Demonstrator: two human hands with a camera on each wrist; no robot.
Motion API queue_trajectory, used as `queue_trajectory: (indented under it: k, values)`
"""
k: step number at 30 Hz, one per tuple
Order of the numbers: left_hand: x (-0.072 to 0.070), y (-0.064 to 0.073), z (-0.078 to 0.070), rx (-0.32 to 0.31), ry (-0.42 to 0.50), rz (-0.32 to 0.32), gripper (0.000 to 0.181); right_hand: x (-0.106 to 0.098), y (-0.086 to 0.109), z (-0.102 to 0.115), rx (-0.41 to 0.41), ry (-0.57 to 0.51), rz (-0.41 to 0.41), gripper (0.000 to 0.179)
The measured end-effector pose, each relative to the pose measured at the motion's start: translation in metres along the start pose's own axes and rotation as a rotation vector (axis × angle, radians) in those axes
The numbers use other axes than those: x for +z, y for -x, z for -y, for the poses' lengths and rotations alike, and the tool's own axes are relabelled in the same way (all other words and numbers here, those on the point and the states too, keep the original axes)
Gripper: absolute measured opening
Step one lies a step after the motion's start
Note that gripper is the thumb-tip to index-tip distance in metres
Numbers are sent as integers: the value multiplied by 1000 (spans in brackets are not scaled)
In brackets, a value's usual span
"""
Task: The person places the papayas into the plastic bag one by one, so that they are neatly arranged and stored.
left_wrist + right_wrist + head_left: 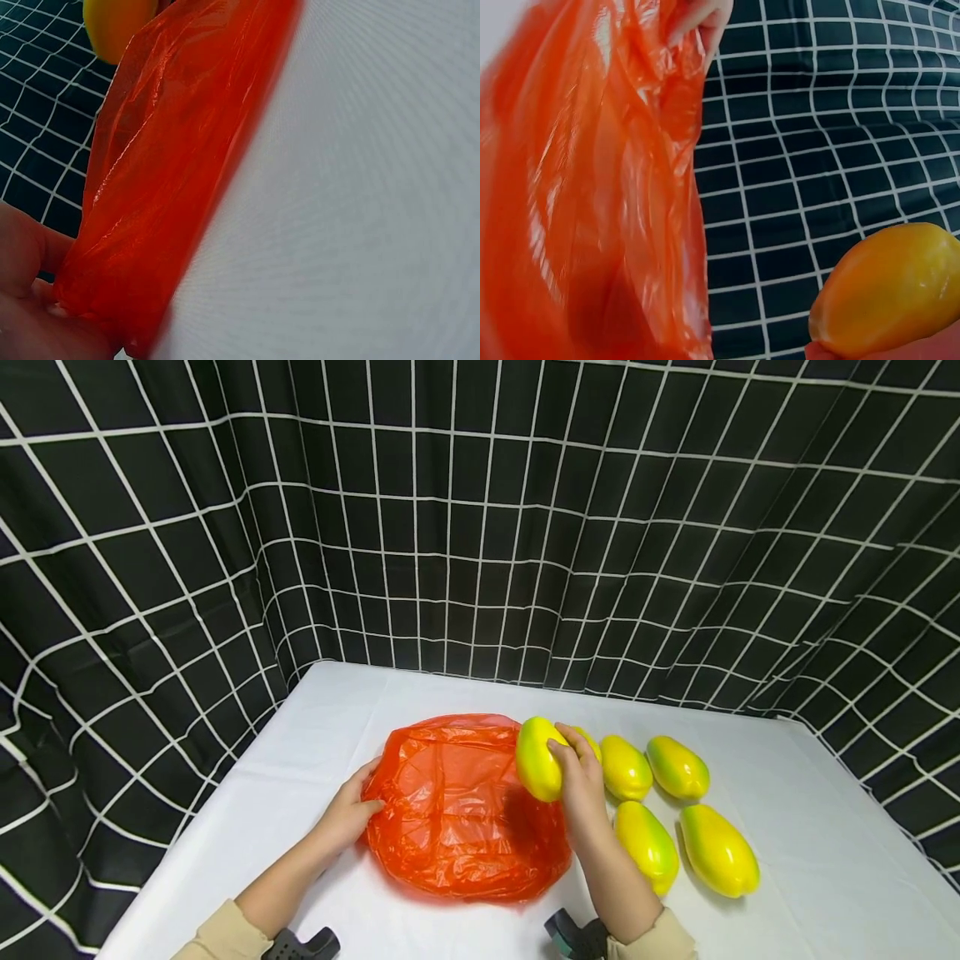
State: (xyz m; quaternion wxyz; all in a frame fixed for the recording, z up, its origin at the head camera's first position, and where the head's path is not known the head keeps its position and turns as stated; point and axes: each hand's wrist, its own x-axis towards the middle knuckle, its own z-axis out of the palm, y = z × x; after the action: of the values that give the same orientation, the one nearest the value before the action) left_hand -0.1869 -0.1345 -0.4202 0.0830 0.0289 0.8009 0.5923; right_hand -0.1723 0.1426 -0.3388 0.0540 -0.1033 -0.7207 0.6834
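Observation:
A red plastic bag [465, 827] lies spread on the table with its mouth open and upward. My left hand [352, 806] grips the bag's left edge, fingers outside and thumb at the rim; in the left wrist view the film bunches at that hand [45, 300]. My right hand [581, 777] holds a glossy yellow-green papaya [538, 758] above the bag's right rim. The right wrist view shows this papaya [892, 289] raised beside the bag wall [607, 195], apart from it.
Several more papayas rest on the white table right of the bag: one [626, 768] by the right hand, another [678, 767] behind, two [647, 847] [718, 850] nearer the front. Black cloth with a white grid [480, 527] surrounds the table's back and sides.

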Motion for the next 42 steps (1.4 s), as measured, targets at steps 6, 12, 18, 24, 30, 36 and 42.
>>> queue_trajectory:
  k: [6, 12, 18, 24, 30, 36, 42]
  values:
    - [1, -1, 3, -5, 9, -6, 64, 23, -14, -5, -15, -46, 4, 47]
    - [2, -2, 4, -10, 17, -8, 63, 49, -29, -7, -52, -53, 7, 47]
    - [3, -4, 4, -1, 25, -9, 64, 86, -42, -8, -45, -54, 14, 47]
    - [5, -6, 4, 2, 33, -10, 63, 123, -48, -12, -33, -68, 54, 46]
    - [6, -7, 3, 10, 42, -7, 62, 143, -51, -23, -13, -24, 71, 45]
    - [4, -7, 3, 10, 41, -14, 63, 153, -50, -35, -27, 41, 98, 45]
    - [2, -6, 5, 9, 40, -25, 63, 163, -47, -44, -71, 118, 142, 49]
